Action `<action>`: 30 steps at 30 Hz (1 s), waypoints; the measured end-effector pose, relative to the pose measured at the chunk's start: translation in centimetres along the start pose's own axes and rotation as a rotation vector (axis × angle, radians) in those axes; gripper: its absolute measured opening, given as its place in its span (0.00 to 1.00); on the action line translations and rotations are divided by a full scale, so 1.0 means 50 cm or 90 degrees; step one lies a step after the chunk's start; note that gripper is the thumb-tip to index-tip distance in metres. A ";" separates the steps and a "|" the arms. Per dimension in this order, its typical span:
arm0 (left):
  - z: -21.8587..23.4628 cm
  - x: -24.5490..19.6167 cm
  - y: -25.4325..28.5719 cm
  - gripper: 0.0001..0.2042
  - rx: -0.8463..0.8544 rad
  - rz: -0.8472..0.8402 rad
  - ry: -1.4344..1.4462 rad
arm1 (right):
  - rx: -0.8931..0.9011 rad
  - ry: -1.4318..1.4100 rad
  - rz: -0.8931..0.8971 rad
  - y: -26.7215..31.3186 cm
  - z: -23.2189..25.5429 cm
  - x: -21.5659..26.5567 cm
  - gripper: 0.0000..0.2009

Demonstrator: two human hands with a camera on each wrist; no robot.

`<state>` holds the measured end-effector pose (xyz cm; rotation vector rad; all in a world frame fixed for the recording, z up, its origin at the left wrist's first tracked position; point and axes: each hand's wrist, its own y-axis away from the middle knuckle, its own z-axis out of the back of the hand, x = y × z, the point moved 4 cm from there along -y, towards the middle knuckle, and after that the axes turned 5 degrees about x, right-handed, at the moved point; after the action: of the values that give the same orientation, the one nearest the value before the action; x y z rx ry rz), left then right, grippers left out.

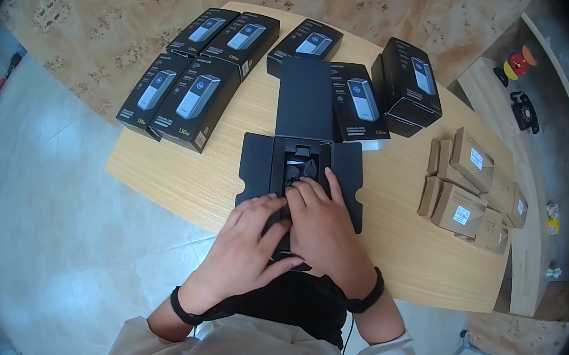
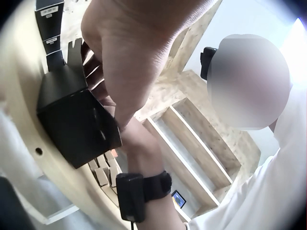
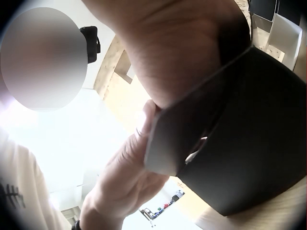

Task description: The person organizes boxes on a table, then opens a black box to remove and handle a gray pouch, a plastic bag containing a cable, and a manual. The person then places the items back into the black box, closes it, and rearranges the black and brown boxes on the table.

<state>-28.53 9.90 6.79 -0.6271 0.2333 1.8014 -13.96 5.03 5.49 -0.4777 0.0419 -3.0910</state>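
A black box (image 1: 306, 99) stands upended before the person, its tall lid raised at the back and its side flaps (image 1: 256, 169) spread. A dark item (image 1: 310, 168) with rounded ends shows inside it. The right hand (image 1: 323, 234) reaches down into the box, one finger lying along the right wall; its other fingertips are hidden, so I cannot tell if they grip the item. Over the left wall bends the left hand (image 1: 238, 242), fingers at the opening and thumb stretched toward the front edge. In the left wrist view the box (image 2: 72, 124) stands beside that hand.
Several black printed boxes (image 1: 195, 101) stand at the table's back left, with more boxes (image 1: 415, 80) at the back right. Brown cartons (image 1: 472, 160) are piled on the right. Beyond the wooden table (image 1: 421, 270) is a shelf with a black telephone (image 1: 524, 111).
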 end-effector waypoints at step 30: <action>0.014 0.009 -0.074 0.15 -0.002 0.028 -0.188 | -0.138 -0.030 0.047 0.048 0.029 -0.008 0.15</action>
<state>-25.38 11.78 7.74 -0.3531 0.0440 1.9112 -13.13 2.61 6.71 -0.5404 0.3884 -3.0148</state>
